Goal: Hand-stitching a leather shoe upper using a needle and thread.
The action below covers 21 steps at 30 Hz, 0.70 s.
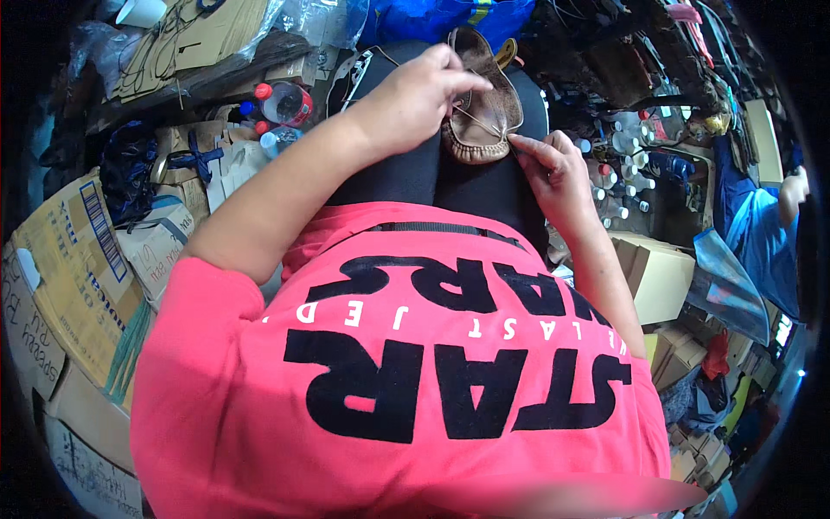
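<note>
A brown leather moccasin (494,121) lies across my dark-trousered thighs, its gathered, stitched toe nearest me and its opening facing up. My left hand (419,97) is over the shoe's left edge, fingers bent, index finger reaching above the opening. A pale thread (474,118) runs from the shoe's right rim toward the left fingertips, which look closed on it. At the right side of the toe, my right hand (558,173) pinches with thumb and index finger close to the rim. Whatever is in that pinch is too small to make out.
Bottles with red and blue caps (285,105) stand left of my legs. More plastic bottles (627,164) crowd the right. Cardboard boxes (648,272) sit beside my right arm, and flattened cardboard (78,277) lies left. A blue bag (432,19) is beyond my knees.
</note>
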### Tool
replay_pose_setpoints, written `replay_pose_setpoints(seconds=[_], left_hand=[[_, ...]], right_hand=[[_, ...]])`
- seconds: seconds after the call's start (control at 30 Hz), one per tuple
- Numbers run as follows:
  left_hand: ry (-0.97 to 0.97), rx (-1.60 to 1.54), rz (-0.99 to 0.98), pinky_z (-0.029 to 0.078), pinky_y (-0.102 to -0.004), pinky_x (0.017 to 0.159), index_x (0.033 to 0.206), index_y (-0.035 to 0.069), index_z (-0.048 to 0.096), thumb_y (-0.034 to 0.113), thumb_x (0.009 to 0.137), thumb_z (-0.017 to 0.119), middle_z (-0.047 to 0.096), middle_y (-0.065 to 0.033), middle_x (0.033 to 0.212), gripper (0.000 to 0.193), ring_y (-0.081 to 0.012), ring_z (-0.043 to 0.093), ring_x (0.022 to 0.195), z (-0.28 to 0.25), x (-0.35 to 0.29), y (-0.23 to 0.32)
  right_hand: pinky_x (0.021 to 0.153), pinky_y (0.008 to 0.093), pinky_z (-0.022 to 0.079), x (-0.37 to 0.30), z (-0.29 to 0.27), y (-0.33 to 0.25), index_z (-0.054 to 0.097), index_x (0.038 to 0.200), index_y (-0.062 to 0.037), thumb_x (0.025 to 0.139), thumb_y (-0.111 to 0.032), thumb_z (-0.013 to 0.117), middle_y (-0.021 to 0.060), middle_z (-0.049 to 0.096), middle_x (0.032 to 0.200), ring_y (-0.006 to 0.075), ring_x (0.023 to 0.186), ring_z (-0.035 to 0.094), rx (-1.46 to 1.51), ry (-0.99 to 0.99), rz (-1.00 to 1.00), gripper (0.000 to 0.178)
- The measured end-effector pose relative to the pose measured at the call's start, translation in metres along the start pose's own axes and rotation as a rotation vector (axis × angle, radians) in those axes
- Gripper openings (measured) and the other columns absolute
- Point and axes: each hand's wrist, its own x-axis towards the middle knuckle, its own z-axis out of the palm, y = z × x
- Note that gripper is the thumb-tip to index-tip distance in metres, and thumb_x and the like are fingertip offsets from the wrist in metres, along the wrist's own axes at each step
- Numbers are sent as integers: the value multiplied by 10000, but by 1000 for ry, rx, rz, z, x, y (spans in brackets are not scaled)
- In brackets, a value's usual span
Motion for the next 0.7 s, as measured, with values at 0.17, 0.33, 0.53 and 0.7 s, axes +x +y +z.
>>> replay_pose_setpoints(seconds=[0.17, 0.33, 0.53, 0.7], left_hand=[[-10, 179, -46, 441, -343, 733, 890, 140, 702, 83, 732, 693, 554, -29, 752, 168, -235, 554, 843, 3, -22, 9], [61, 258, 67, 406, -367, 723, 858, 196, 713, 166, 743, 705, 535, -11, 734, 119, -215, 536, 800, 10, -16, -2], [-15, 195, 52, 398, -364, 727, 889, 244, 732, 164, 752, 700, 520, -10, 768, 162, -212, 531, 812, 15, -7, -11], [-33, 226, 47, 394, -358, 730, 891, 254, 730, 160, 751, 699, 520, -5, 780, 172, -208, 527, 821, 16, -7, -11]], right_hand=[[629, 322, 445, -5, 1, 0, 699, 1028, -135, 726, 24, 640, 57, 516, 722, 218, 693, 545, -123, 13, -56, 346], [713, 288, 464, 8, -10, 25, 697, 1055, -145, 721, 86, 580, 43, 528, 768, 163, 788, 542, 242, -167, 110, 423], [776, 266, 442, 25, -16, 36, 707, 1028, -147, 780, 79, 556, 44, 524, 833, 177, 813, 517, 188, -247, 63, 368], [834, 207, 385, 28, -16, 38, 696, 1045, -82, 783, 134, 510, -5, 483, 867, 118, 874, 469, 269, -317, 114, 387]])
